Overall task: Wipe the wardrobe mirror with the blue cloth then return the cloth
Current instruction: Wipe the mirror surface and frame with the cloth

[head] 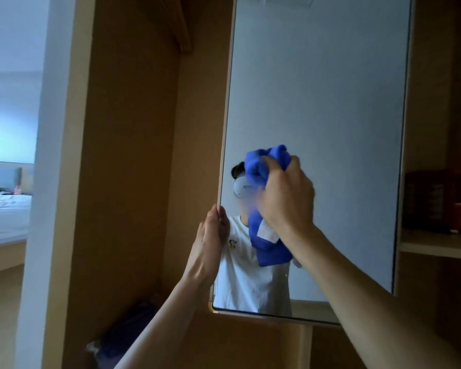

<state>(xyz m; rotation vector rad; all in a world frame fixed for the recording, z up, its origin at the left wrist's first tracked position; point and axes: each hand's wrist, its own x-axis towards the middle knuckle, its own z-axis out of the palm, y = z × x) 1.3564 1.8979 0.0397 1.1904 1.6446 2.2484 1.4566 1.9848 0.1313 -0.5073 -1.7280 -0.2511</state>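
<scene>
The blue cloth point(261, 169) is near the middle of the frame, bunched up in the right hand point(285, 193), whose fingers squeeze round it to rub the mirror point(330, 102). The left hand point(210, 233) pinches the mirror's left edge, probably so the door does not swing. On the right, a shelf point(437, 246) holds dark boxes point(437, 201).

The mirror point(317, 102) is cut off at the top; dark shelf items point(437, 201) are blurred.

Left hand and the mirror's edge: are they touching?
Touching. The head view shows the left hand gripping the mirror, with fingers curled round its left edge.
</scene>
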